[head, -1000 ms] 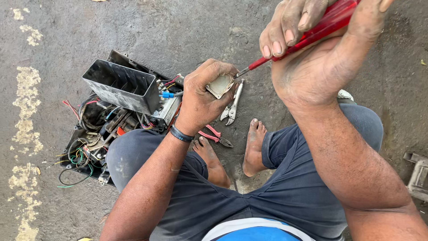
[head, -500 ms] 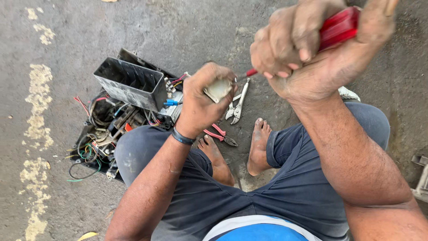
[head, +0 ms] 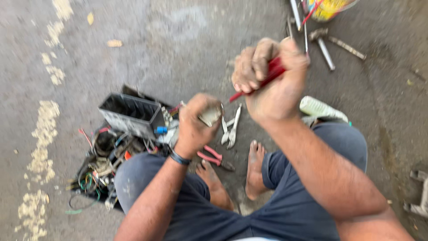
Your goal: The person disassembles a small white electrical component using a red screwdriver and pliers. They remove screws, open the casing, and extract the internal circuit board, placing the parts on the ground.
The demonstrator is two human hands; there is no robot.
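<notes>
Overhead, right hand point(head: 272, 85) fists a red screwdriver point(head: 267, 76); left hand point(head: 196, 122) clenches a small part point(head: 210, 116).

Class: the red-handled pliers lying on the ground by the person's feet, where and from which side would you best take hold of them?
Probably by the paired red handles of the pliers, from above: they lie flat on the ground, handles bare toward the left, dark nose toward the foot.

You had soft, even daylight, no glare, weak shadows. Motion blur smeared the whole frame, worst on your right hand point(head: 267, 80) at 12 o'clock.
</notes>
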